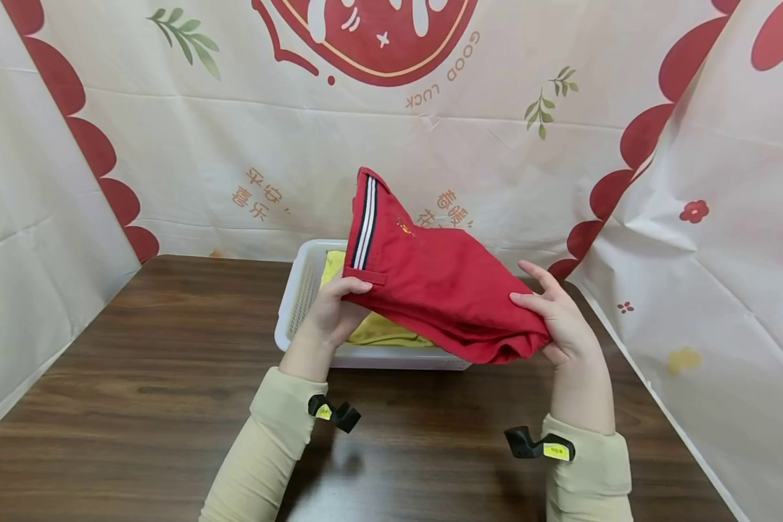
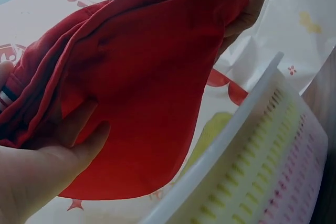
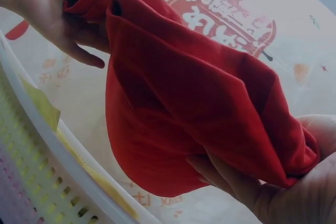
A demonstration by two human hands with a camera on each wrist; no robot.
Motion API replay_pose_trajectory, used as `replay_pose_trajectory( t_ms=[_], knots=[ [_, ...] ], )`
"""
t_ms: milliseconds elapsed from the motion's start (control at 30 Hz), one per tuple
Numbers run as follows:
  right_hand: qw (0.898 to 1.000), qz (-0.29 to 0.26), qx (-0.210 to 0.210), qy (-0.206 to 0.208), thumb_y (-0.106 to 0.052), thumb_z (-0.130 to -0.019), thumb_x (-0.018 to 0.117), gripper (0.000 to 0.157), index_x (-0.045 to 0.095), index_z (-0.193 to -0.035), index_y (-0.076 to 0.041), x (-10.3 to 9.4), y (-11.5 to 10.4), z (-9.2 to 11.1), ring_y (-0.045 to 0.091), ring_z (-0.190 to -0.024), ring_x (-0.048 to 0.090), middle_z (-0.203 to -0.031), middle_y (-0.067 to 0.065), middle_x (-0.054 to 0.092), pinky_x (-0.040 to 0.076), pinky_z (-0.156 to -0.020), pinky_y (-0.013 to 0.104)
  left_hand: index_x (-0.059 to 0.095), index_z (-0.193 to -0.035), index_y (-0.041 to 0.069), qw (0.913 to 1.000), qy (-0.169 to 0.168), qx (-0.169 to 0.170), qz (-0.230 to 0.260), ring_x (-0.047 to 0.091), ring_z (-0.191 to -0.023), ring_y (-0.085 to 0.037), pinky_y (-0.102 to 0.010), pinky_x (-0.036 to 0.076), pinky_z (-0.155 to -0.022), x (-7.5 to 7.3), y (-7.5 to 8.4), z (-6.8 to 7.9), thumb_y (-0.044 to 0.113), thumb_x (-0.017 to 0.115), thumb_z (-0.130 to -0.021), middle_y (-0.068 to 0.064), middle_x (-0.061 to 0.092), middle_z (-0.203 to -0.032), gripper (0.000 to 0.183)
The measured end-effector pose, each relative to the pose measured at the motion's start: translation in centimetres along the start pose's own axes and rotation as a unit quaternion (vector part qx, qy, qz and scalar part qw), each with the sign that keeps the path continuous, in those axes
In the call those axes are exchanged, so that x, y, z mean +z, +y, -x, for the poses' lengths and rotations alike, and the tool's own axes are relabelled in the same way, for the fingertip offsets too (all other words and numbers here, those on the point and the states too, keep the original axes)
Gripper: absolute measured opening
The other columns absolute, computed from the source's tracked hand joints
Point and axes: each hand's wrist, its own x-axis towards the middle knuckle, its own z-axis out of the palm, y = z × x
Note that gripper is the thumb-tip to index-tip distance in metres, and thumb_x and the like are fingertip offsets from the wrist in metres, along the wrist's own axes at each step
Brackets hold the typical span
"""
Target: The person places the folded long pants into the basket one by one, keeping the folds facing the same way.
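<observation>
A folded red garment (image 1: 450,283) with a black-and-white striped band along its left edge and a small gold mark is held up over a white basket (image 1: 286,312). My left hand (image 1: 334,313) grips its left end, thumb on top and fingers underneath, as the left wrist view shows. At the other end my right hand (image 1: 566,319) holds the bunched red folds, thumb above and some fingers behind the cloth in the right wrist view. Yellow cloth (image 1: 386,332) lies inside the basket, partly hidden by the garment.
The basket has slotted sides (image 2: 252,166) and stands on a dark wooden table (image 1: 170,377) near its back edge. A printed white curtain (image 1: 235,145) hangs behind the table and along both sides.
</observation>
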Motion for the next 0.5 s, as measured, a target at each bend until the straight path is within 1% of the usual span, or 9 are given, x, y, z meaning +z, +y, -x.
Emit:
replay_pose_trajectory(
  t_ms=[67, 167, 233, 367, 500],
  knots=[
    [1.000, 0.007, -0.013, -0.005, -0.002, -0.097, 0.051, 0.050, 0.035, -0.140, -0.024, 0.3, 0.1, -0.2, 0.016, -0.094, 0.062, -0.112, 0.008, 0.053, 0.054, -0.074, 0.025, 0.047, -0.121, 0.013, 1.0000, 0.005, -0.002, -0.006, 0.050, -0.102, -0.015, -0.030, 0.044, -0.087, -0.3, 0.2, 0.1, 0.001, 0.044, -0.085, -0.003, 0.053, -0.113, 0.039],
    [0.999, -0.004, -0.037, -0.011, 0.004, -0.095, 0.050, 0.057, 0.033, -0.142, -0.024, 0.8, 0.4, -0.4, 0.017, -0.098, 0.061, -0.117, 0.009, 0.053, 0.054, -0.075, 0.026, 0.049, -0.118, 0.012, 0.9999, 0.010, 0.000, -0.013, 0.052, -0.098, -0.015, -0.030, 0.043, -0.086, -0.7, 0.5, 0.3, 0.001, 0.043, -0.083, -0.002, 0.055, -0.109, 0.037],
    [0.998, -0.008, -0.058, -0.009, 0.007, -0.094, 0.049, 0.059, 0.033, -0.142, -0.024, 1.1, 0.6, -0.6, 0.019, -0.099, 0.061, -0.119, 0.010, 0.053, 0.054, -0.076, 0.026, 0.050, -0.116, 0.012, 0.9997, 0.013, 0.004, -0.019, 0.053, -0.096, -0.014, -0.030, 0.043, -0.085, -1.0, 0.7, 0.4, 0.000, 0.043, -0.083, -0.001, 0.056, -0.107, 0.036],
    [0.995, -0.015, -0.102, -0.008, 0.012, -0.092, 0.048, 0.062, 0.035, -0.142, -0.022, 1.7, 1.1, -1.1, 0.021, -0.102, 0.059, -0.120, 0.011, 0.055, 0.054, -0.076, 0.027, 0.050, -0.117, 0.012, 0.9992, 0.008, 0.009, -0.037, 0.052, -0.097, -0.014, -0.030, 0.043, -0.085, -1.6, 1.2, 0.6, 0.001, 0.043, -0.084, -0.002, 0.055, -0.108, 0.035],
    [0.991, -0.017, -0.135, -0.004, 0.015, -0.091, 0.048, 0.065, 0.035, -0.143, -0.020, 2.2, 1.5, -1.4, 0.022, -0.104, 0.058, -0.121, 0.011, 0.056, 0.054, -0.077, 0.027, 0.051, -0.117, 0.012, 0.9982, 0.007, 0.009, -0.059, 0.052, -0.098, -0.014, -0.030, 0.043, -0.086, -2.2, 1.7, 0.9, 0.003, 0.043, -0.085, -0.001, 0.056, -0.108, 0.034]
  ],
)
